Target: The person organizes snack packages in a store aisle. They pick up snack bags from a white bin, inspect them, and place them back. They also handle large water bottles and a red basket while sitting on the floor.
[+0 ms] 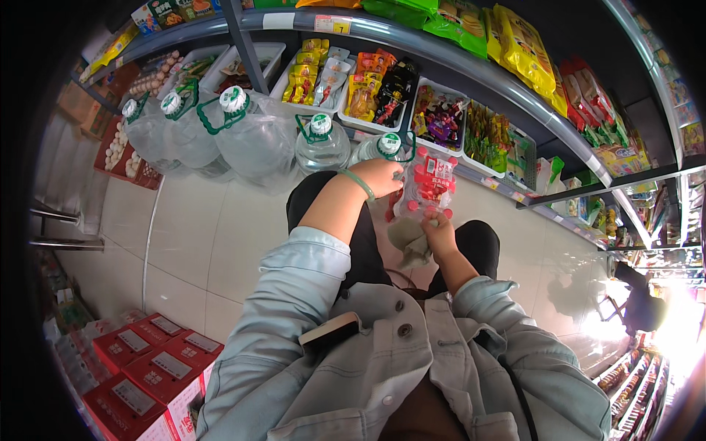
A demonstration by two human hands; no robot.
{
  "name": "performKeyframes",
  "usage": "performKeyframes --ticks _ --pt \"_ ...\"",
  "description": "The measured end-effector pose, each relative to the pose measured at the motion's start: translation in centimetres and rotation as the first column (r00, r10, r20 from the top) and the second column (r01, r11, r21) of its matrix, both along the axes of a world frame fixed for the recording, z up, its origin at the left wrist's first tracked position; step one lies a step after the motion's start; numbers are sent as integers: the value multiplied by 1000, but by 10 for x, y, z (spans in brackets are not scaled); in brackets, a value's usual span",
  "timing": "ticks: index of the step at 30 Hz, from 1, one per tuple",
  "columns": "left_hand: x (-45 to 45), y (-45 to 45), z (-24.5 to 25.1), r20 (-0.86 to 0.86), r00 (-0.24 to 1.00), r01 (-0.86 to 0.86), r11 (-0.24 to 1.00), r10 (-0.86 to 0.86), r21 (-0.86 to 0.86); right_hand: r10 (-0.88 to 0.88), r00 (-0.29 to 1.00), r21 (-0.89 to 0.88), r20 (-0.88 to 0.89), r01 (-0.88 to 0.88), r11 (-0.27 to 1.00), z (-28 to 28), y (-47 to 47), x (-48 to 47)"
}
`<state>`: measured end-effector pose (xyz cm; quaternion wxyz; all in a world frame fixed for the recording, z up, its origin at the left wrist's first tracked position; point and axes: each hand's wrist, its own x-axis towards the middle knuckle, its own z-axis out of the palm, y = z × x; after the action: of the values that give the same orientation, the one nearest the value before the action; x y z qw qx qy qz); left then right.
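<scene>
My left hand point(377, 179), with a green bangle at the wrist, lies just in front of a large water bottle point(367, 148) with a green handle; its fingers are curled and partly hidden, and I cannot tell whether they grip anything. My right hand point(441, 236) holds a grey-green cloth point(409, 238) that hangs down between my knees. Just beyond that hand is a shrink-wrapped pack of red-capped bottles point(434, 179), standing at the foot of the shelf. Another large water bottle point(321, 144) stands to the left of the first.
Several big bottles in clear plastic point(253, 140) stand on the floor at the left. White bins of packaged snacks point(317, 107) line the low shelf under a metal shelf edge point(386, 34). Red cartons point(165, 366) are stacked at lower left, near a crate of eggs point(146, 179).
</scene>
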<state>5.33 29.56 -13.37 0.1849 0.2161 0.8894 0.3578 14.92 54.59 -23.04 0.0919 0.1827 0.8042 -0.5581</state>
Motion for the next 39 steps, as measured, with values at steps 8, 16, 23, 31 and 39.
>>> performKeyframes --ticks 8,16,23,31,39 --pt "-1 -4 7 -59 998 -28 999 30 26 -109 990 -280 90 131 951 0 9 -14" --pt "0 -1 16 -35 997 -64 997 66 43 61 975 -55 215 -50 997 -9 -12 21" --pt "-9 11 21 -3 1000 16 1000 -16 -3 -71 965 -141 252 109 984 -6 -2 32" --pt "-16 21 20 59 998 -5 999 7 -37 -311 945 -288 98 326 900 -27 22 15" --pt "-28 49 16 187 982 -6 990 33 -141 -506 862 -516 -45 413 750 3 44 -66"
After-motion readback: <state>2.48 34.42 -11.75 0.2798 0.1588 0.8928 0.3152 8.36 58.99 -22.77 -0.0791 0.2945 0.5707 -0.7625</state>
